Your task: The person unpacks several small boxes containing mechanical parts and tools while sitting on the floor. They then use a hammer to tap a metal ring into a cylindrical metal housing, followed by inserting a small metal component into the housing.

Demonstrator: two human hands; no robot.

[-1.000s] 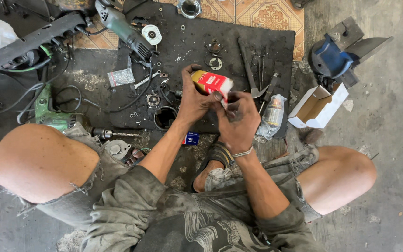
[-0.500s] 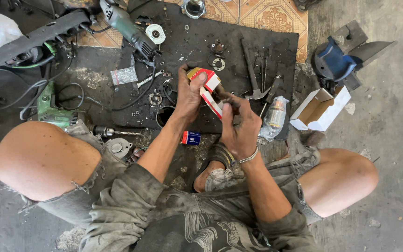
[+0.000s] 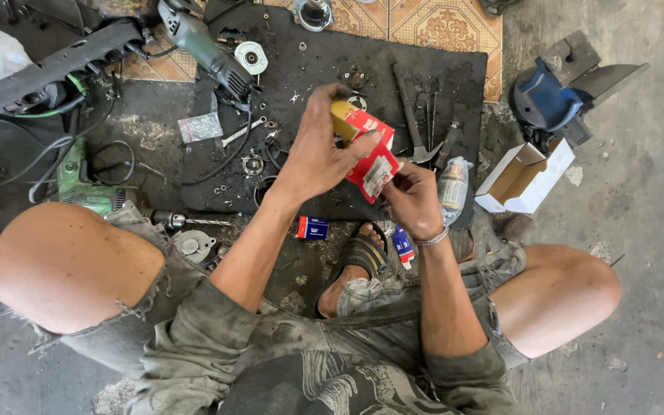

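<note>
Over the black mat [image 3: 324, 61] on the floor, the red box [image 3: 366, 150] had turned since a second before: it then lay level between the hands, and now it stood tilted with a flap end toward the right hand, so the opening was under way. The left hand [image 3: 318, 150] gripped the box from above, fingers curled round it. The right hand [image 3: 411, 201] pinched its lower end.
</note>
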